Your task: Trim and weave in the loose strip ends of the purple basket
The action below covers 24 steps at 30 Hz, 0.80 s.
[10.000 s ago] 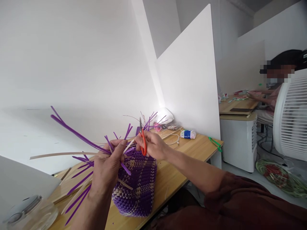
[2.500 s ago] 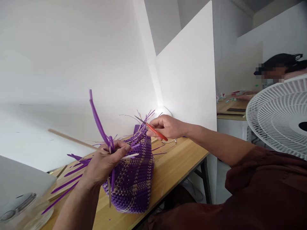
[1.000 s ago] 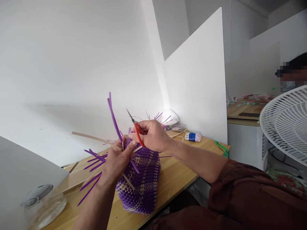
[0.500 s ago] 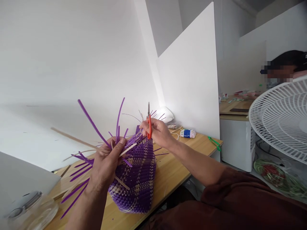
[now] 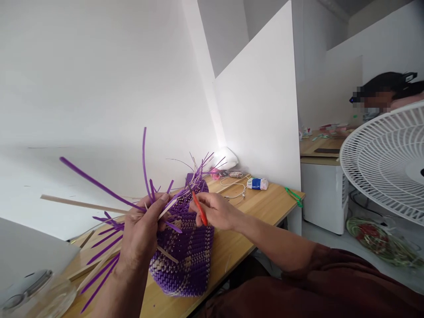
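Note:
A purple and beige woven basket point(image 5: 195, 260) lies on the wooden table, loose strips fanning out from its edge. My left hand point(image 5: 142, 229) is closed on the basket's edge and strips at its left side, thumb on top. From that grip a long purple strip point(image 5: 96, 180) and a beige strip point(image 5: 79, 203) stick out to the left. Red-handled scissors point(image 5: 199, 207) are in my right hand point(image 5: 213, 210), blades pointing up and left. This hand is over the basket's upper part, just right of my left hand; its fingers partly hide the handles.
On the table point(image 5: 238, 229) lie a white cable point(image 5: 233, 180), a blue and white packet point(image 5: 257, 183) and a green braided cord point(image 5: 294, 196). A clear container point(image 5: 56, 296) stands at lower left. To the right are a white fan point(image 5: 391, 154) and another person point(image 5: 391, 90).
My right hand has moved down with the scissors, whose blades have tipped from upright to the left. My left hand has shifted slightly left, and the long strips lean further left.

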Tool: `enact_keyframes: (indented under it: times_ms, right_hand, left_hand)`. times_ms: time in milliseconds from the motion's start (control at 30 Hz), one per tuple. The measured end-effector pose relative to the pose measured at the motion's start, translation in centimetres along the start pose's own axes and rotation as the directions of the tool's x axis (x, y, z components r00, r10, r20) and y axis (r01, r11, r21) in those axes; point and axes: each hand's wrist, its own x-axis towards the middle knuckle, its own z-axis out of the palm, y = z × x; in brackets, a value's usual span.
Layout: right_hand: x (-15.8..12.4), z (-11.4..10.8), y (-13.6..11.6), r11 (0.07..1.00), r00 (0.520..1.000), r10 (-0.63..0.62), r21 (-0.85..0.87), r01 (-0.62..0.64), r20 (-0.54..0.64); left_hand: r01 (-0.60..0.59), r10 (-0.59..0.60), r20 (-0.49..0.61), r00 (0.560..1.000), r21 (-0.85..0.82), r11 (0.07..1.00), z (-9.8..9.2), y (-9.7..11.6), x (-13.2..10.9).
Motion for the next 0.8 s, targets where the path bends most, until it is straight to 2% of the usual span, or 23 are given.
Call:
enact_keyframes:
  times_ms: [100, 267, 567, 800]
  right_hand:
    - [0.2, 1.4, -0.2, 0.999, 0.999, -0.047, -0.024, 0.048, 0.026]
    - [0.0, 3.2, -0.5, 0.994, 0.995, -0.100, -0.035, 0.099, -0.020]
    - [1.1, 4.2, -0.8, 0.971, 0.974, -0.219, -0.116, 0.210, -0.064]
    - [1.7, 4.7, -0.4, 0.973, 0.974, -0.212, -0.106, 0.204, -0.074]
  left_hand:
    - [-0.001, 0.002, -0.006, 1.000, 0.007, 1.000, 0.1, 0.1, -0.1]
    - [-0.012, 0.012, -0.009, 1.000, 0.013, 1.000, 0.3, 0.3, -0.5]
    - [-0.039, 0.040, -0.015, 0.999, 0.051, 0.998, 0.4, 0.4, -0.4]
    - [-0.039, 0.039, 0.000, 0.999, -0.006, 0.999, 0.4, 0.6, -0.7]
